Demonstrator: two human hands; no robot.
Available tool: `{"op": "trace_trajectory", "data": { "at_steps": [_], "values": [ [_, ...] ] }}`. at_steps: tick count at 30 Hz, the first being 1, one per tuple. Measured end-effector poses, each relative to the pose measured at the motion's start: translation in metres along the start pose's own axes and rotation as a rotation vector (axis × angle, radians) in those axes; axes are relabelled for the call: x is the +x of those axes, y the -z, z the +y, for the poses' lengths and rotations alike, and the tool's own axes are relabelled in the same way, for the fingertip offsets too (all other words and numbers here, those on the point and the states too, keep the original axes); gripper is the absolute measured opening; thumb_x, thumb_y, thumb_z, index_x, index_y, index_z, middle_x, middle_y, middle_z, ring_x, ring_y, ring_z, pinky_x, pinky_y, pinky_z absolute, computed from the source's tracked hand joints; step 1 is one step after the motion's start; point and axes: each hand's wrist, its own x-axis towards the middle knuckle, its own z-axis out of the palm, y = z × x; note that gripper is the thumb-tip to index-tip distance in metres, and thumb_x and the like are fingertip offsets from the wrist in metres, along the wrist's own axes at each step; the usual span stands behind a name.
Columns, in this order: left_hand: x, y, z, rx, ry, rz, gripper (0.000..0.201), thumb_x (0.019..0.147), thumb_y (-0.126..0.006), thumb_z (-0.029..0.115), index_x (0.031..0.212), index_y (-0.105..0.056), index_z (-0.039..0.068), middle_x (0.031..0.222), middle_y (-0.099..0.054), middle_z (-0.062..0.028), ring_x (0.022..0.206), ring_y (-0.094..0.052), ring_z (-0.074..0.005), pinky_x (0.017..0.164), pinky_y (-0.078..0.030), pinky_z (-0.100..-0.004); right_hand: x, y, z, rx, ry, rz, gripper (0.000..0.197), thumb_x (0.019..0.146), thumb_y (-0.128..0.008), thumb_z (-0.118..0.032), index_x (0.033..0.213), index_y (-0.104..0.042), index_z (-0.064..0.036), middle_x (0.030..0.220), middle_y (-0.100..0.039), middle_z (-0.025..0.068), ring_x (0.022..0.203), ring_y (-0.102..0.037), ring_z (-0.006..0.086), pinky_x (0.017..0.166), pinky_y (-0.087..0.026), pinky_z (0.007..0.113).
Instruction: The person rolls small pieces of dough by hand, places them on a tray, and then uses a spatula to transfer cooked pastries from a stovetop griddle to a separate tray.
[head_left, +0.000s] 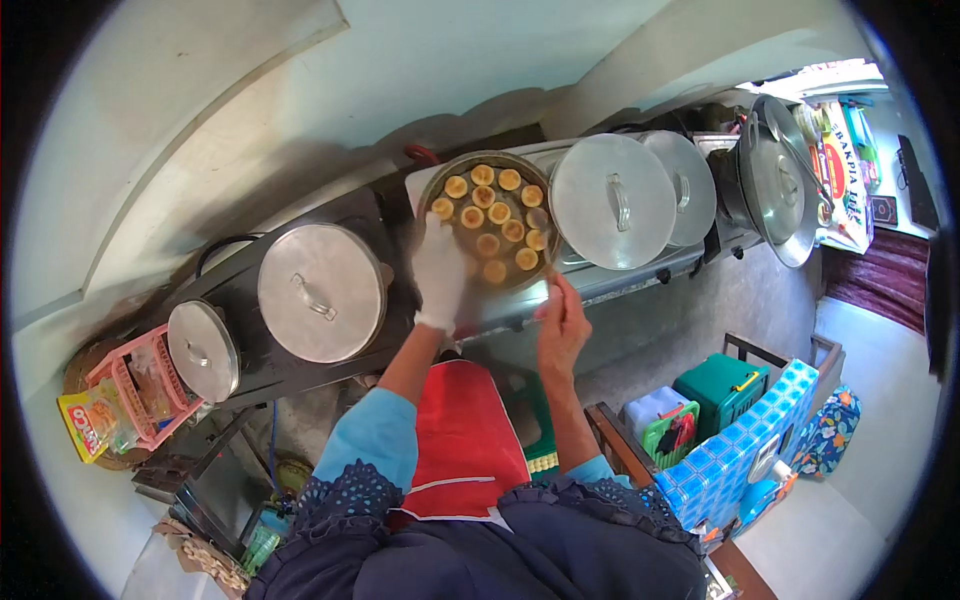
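Several round golden-brown pastries lie apart from one another in a wide round pan on the stove. My left hand, in a white glove, reaches over the pan's left side, its fingertips by a pastry near the rim. Motion smears the glove, so its fingers do not show clearly. My right hand is bare and stays at the pan's lower right rim. Its fingers are drawn together at the edge; what they grip, if anything, is hidden. A red handle sticks out at the pan's upper left.
Lidded metal pans flank the pan: a large lid on the right, another lid on the left. A small lid and pink basket stand far left. Far right is a big pot. Behind me stands a blue-checked table.
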Motion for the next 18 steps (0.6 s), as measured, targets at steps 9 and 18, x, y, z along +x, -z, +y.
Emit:
{"op": "trace_trajectory", "data": {
  "at_steps": [9,18],
  "values": [
    [-0.145,0.138,-0.016,-0.876,0.589,-0.257,0.038,0.095,-0.059,0.023,0.124,-0.061,-0.001,0.108,-0.066,-0.0030,0.098,-0.058,-0.0089,0.088,-0.046,-0.0238,-0.117,-0.059,-0.028,0.225,-0.249,-0.709,0.023,0.101,-0.047,-0.022,0.104,-0.062,-0.0052,0.068,-0.054,-0.0018,0.056,-0.043,0.0034,0.046,-0.032,0.021],
    [-0.254,0.310,-0.148,-0.810,0.780,0.415,0.050,0.087,-0.069,0.020,0.126,-0.056,-0.008,0.122,-0.062,-0.0135,0.111,-0.058,-0.0179,0.099,-0.042,-0.0282,-0.305,-0.203,-0.021,0.090,-0.316,-1.255,0.022,0.097,-0.050,-0.012,0.116,-0.055,-0.0032,0.073,-0.056,0.0013,0.054,-0.050,0.0084,0.044,-0.041,0.024]
  ]
}}
